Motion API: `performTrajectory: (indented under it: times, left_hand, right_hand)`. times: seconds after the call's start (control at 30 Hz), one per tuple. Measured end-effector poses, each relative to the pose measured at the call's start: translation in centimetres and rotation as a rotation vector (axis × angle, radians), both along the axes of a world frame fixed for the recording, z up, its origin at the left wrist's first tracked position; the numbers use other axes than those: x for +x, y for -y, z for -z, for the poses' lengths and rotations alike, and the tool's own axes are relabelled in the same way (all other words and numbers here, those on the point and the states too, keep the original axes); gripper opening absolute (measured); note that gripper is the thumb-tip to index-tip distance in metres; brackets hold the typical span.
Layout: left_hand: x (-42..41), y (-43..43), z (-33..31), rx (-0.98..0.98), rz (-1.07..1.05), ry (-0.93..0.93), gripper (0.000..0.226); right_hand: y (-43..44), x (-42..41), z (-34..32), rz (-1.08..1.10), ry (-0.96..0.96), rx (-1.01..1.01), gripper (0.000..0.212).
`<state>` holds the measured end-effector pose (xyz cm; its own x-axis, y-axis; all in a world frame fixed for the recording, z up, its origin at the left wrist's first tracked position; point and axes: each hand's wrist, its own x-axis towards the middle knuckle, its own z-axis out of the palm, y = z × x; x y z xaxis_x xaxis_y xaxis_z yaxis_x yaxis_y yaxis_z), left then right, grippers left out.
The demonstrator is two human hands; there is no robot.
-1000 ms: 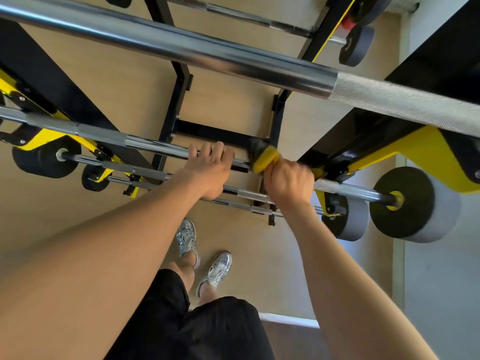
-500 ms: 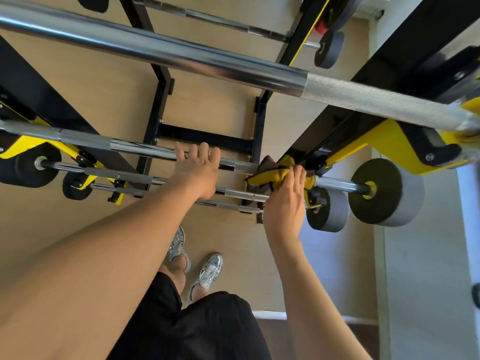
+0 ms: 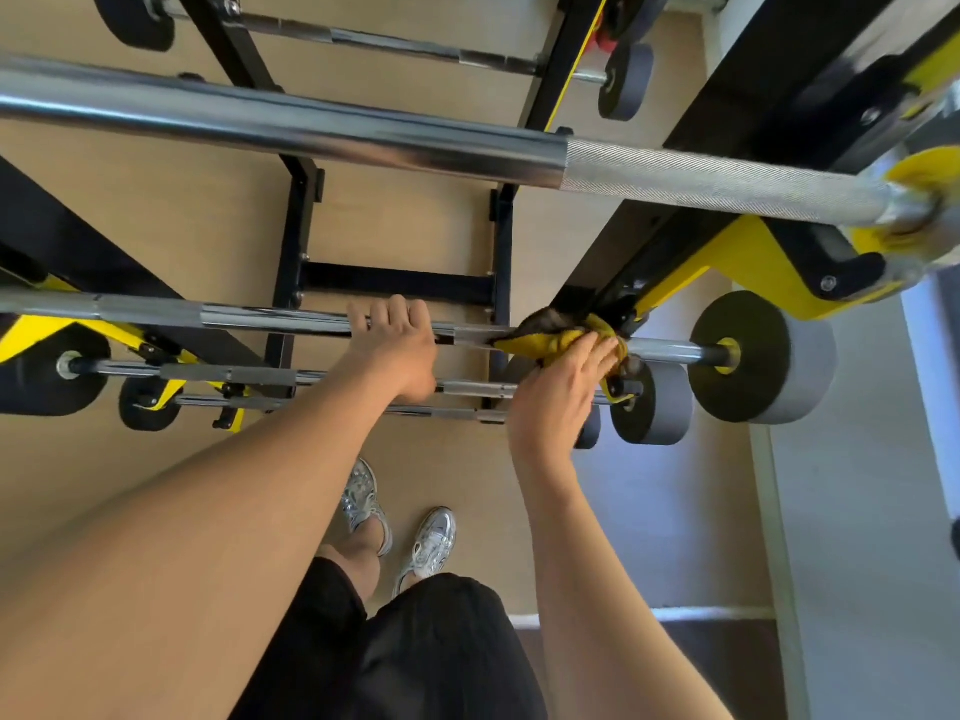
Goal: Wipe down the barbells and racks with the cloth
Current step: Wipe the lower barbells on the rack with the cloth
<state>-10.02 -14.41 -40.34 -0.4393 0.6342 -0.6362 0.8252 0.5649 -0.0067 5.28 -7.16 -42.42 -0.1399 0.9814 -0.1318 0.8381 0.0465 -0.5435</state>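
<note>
I look straight down a black and yellow rack (image 3: 737,252) that holds several chrome barbells. My left hand (image 3: 397,350) grips the second barbell (image 3: 234,317) near its middle, fingers curled over the bar. My right hand (image 3: 563,394) presses a yellow cloth (image 3: 550,340) with a dark patch against the same bar, just left of the rack's right upright. Its fingers lie fairly straight over the cloth. The bar's right end carries a black and grey weight (image 3: 763,358).
A thick chrome barbell (image 3: 322,127) crosses the view close to the camera, above my hands. Two thinner barbells (image 3: 249,379) sit lower on the rack, with small weights (image 3: 652,407) at the right. Below are the wooden floor (image 3: 441,459) and my silver shoes (image 3: 431,543).
My right hand slid the cloth rightward along the bar to the rack upright and went from a closed grip to flatter fingers. The left hand kept its grip.
</note>
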Motion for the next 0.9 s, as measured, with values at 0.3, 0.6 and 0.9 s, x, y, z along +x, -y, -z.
performTrajectory:
  times: [0.3, 0.6, 0.9]
  left_hand:
    - [-0.9, 0.2, 0.1, -0.022, 0.056, 0.062, 0.060]
    - [-1.1, 0.3, 0.6, -0.016, 0.070, 0.038, 0.057]
    - [-1.0, 0.3, 0.9, 0.019, 0.056, 0.006, 0.051]
  right_hand:
    - [-3.8, -1.5, -1.8, 1.185, -1.403, -0.644, 0.024]
    - [0.9, -3.8, 1.5, 0.720, -1.326, -1.066, 0.032]
    - [4.0, -7.4, 2.4, 0.735, -1.437, -1.231, 0.035]
